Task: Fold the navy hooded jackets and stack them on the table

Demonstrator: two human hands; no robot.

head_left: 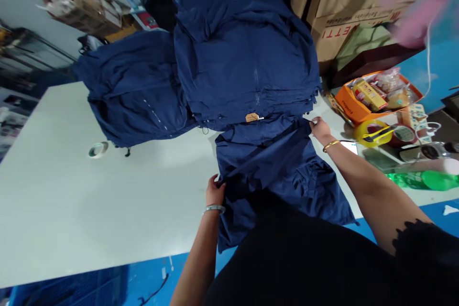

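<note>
A navy blue garment (265, 153) lies spread at the table's front edge, its lower part hanging toward my body. At its left edge my left hand (215, 191) is closed, the fabric pinched in its fingers. My right hand (320, 129) grips the upper right corner of the same garment. Just beyond it rises a tall pile of folded navy garments (247, 48), with a brown paper tag (252, 117) at the near side. A second stack of navy clothing (136, 86) sits to the left.
On the white table (150, 201) lies a tape roll (98, 149) at left. To the right are an orange box (362, 105) of snacks, yellow tape (373, 133), a phone (349, 147) and a green bottle (426, 180). Cardboard boxes (351, 0) stand behind.
</note>
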